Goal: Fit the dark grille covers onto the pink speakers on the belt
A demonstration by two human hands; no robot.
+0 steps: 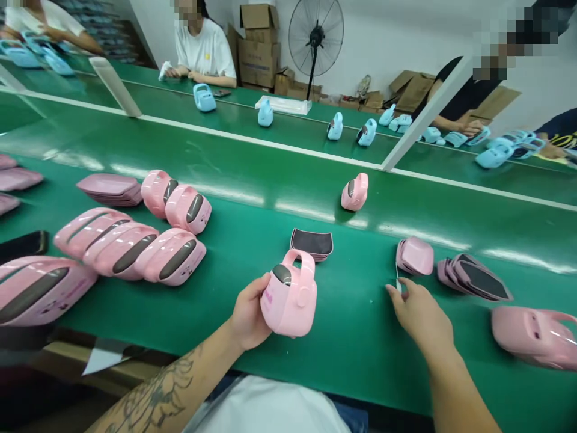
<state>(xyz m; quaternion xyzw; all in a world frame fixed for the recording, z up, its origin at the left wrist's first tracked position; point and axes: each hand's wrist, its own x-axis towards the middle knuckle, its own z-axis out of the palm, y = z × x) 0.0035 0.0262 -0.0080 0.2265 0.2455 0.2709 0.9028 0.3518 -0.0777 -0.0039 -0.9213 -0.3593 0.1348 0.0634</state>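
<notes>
Left hand [247,316] grips an upright pink plastic casing [291,300] with a loop handle just above the green conveyor belt [351,343]; right hand [421,313] rests low on the belt, fingertips at a small white strip [398,285] beside a pink curved shell [415,255]; whether they pinch it I cannot tell.

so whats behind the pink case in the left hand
A short stack of dark curved panels lies on the green belt just behind the pink case; its handle covers part of the stack's front edge.
</notes>
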